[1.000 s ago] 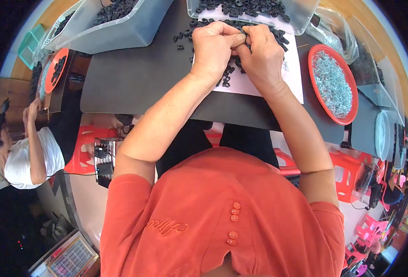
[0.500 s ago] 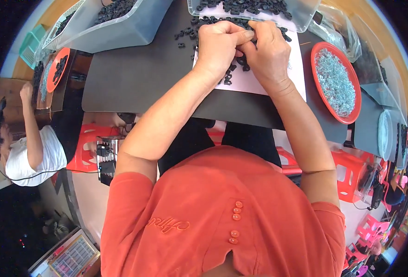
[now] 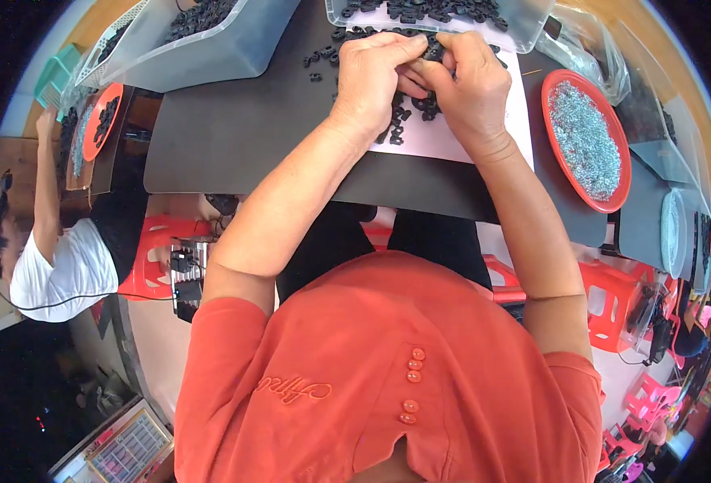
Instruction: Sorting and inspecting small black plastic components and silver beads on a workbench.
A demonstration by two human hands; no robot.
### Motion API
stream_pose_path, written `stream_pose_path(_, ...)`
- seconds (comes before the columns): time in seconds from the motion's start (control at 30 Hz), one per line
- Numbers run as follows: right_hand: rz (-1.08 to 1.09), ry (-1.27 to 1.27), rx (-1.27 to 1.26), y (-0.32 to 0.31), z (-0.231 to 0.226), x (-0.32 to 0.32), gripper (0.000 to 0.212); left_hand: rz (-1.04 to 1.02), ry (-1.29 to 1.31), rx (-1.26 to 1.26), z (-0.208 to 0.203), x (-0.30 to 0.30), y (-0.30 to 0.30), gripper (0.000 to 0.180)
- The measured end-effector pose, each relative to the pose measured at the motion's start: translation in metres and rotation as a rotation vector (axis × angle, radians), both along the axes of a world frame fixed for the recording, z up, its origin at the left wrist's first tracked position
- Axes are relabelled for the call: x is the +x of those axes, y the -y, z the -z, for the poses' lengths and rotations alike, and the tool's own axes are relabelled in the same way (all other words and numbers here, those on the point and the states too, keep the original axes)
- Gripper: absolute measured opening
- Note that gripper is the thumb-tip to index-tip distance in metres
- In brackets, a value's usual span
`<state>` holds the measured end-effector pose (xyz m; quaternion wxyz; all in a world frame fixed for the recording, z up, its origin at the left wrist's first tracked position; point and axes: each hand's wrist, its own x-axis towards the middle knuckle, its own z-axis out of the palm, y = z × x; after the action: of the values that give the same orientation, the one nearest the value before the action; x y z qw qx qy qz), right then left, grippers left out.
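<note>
My left hand (image 3: 370, 79) and my right hand (image 3: 476, 87) meet over a white sheet (image 3: 518, 109) on the dark table. Between their fingertips shows a small black plastic part (image 3: 433, 52), gripped from both sides. Its exact shape is partly covered by the fingers. Loose black parts (image 3: 395, 129) of the same kind lie on the sheet under and around my hands, and more spread beyond them. To the right, a red oval plate (image 3: 547, 121) carries a heap of tiny shiny, pale bluish pieces (image 3: 585, 145).
A clear bin (image 3: 524, 36) of black parts stands at the far edge, and a larger grey bin (image 3: 234, 64) at far left. Clear plastic bags (image 3: 589, 56) lie far right. At left, a co-worker in white (image 3: 65, 258) reaches toward a green basket (image 3: 53, 72).
My fingers have shifted apart slightly, and the black part between them now shows more. The co-worker's raised hand has moved up toward the green basket.
</note>
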<state>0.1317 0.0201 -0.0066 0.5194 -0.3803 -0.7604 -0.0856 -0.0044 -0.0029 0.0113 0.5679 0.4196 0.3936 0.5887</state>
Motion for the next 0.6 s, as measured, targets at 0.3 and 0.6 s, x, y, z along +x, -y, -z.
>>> stream_pose_path(0.3,-0.097,-0.091,-0.083,-0.0029,0.0016,0.0049,0.031,-0.017,-0.002,0.043,0.0094,0.0048,-0.005,0.014)
stream_pose_path(0.6,-0.163,-0.154,-0.165,-0.0038,-0.0008,0.0031,0.032,-0.001,0.011,0.047,0.0065,0.0014,-0.0002,0.016)
